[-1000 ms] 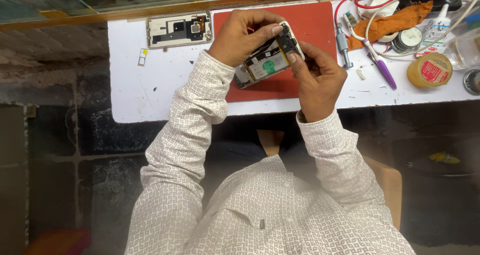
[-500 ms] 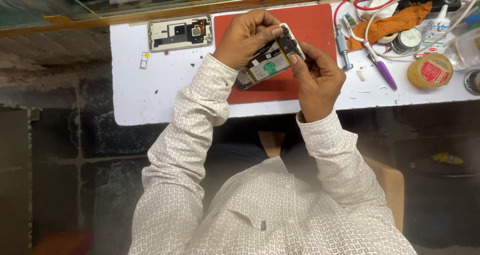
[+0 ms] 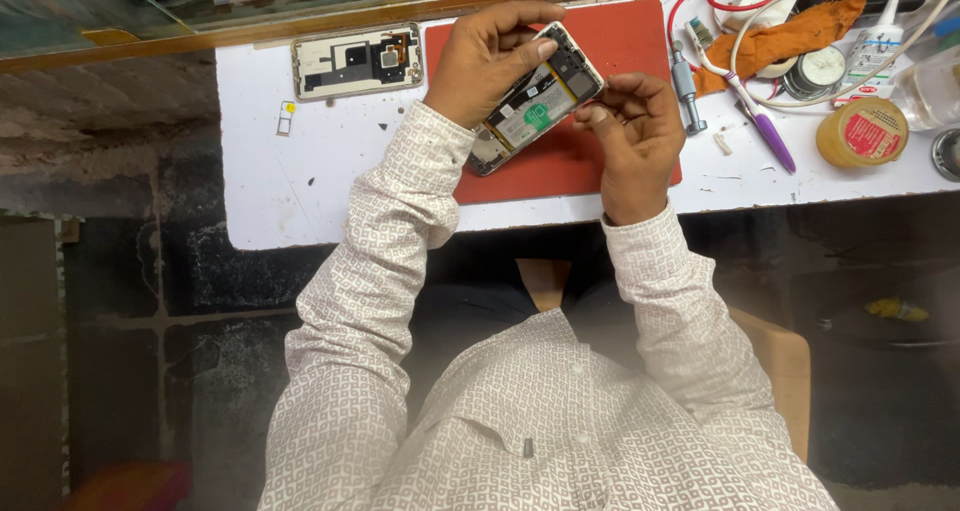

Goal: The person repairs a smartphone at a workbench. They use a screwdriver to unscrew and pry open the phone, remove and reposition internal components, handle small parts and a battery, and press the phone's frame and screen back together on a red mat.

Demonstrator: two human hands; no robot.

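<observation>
An opened smartphone with its back removed shows a battery and circuit board. It is held tilted above the red work mat. My left hand grips the phone from the top and left side, thumb on its face. My right hand pinches the phone's right edge with fingertips near the upper end. Whether a small tool sits in the right fingers I cannot tell.
A detached white phone back cover lies left of the mat, a small SIM tray below it. At right are a purple-handled brush, a screwdriver, an orange cloth, a yellow tin, a white bottle, cables.
Both hands and the phone stay in nearly the same hold; the right fingers have shifted slightly along the phone's right edge.
</observation>
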